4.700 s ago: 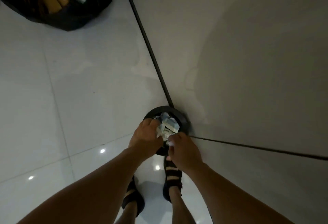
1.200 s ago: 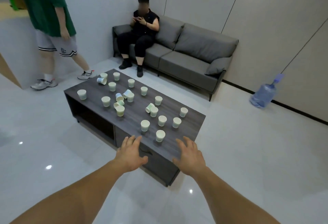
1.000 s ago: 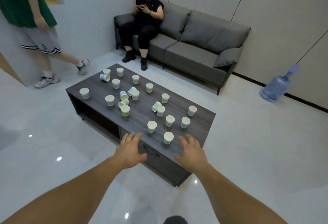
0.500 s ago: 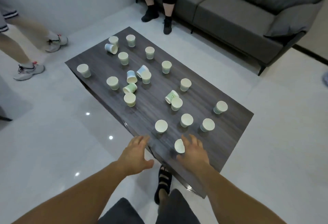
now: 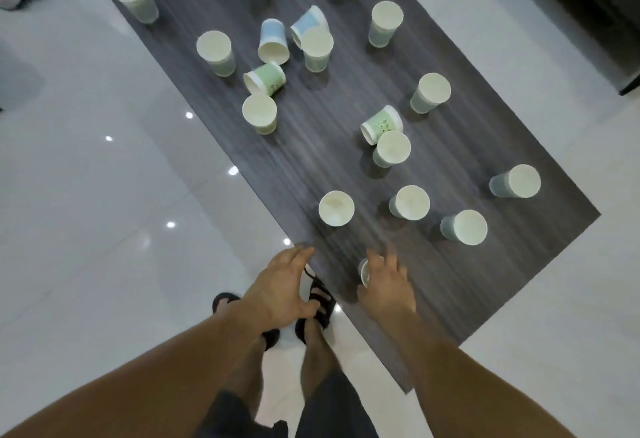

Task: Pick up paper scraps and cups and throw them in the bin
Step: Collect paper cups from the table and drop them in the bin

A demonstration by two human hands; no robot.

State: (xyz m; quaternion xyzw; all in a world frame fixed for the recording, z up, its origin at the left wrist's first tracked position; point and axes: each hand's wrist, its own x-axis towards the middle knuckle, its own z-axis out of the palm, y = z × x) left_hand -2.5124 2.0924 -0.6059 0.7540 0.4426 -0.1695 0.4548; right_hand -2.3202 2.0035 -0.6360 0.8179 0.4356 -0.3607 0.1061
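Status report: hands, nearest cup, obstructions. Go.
Left hand open, empty, at table edge. Right hand curled round nearest cup. Other cups beyond, some tipped; nothing blocking.

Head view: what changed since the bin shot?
The person left the bin and walked to the table. The right hand came down on the nearest cup at the near edge and now grips it; the left hand moved to the table's edge, open and holding nothing. The other cups stand or lie as before.
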